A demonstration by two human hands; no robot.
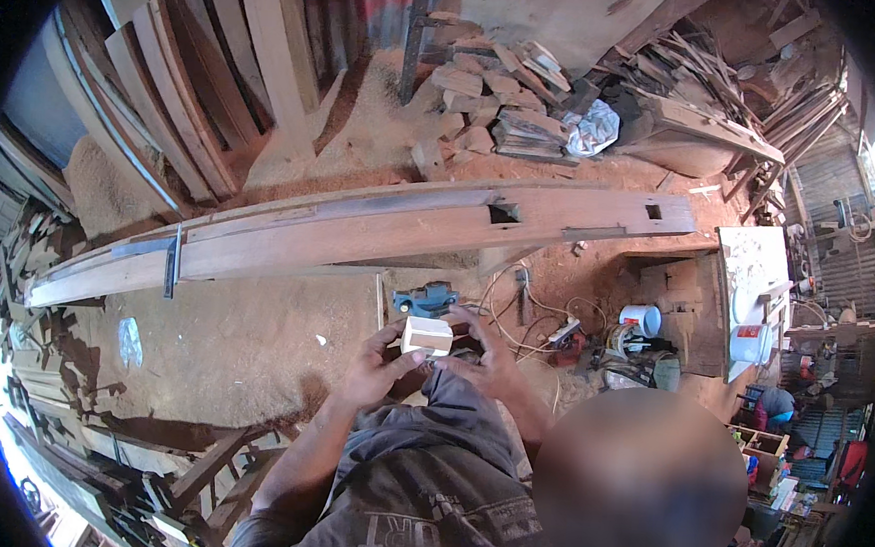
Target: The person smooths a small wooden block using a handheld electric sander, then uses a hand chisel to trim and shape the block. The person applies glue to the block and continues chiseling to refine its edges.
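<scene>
Left hand (377,365): fingers closed around the left side of a small pale wooden block (427,336), thumb up against its near face.
Right hand (482,362): fingers curled over the right side and underside of the same block; both hands grip it together.
Wooden block: held in the air just in front of the person's chest, above the sawdust-covered floor (243,342), roughly level, pale top face showing.
Long beam (380,232): lies across the scene beyond the hands, well apart from the block, with rectangular mortises cut near its right end.
Blue power tool (426,298): on the floor just beyond the block, below the beam.
Cables (535,310): loose on the floor to the right of the hands.
White buckets (751,343): at right, near a pale tabletop (754,258).
Stacked planks (198,88): lean at upper left.
Offcut pile (498,97): top centre.
</scene>
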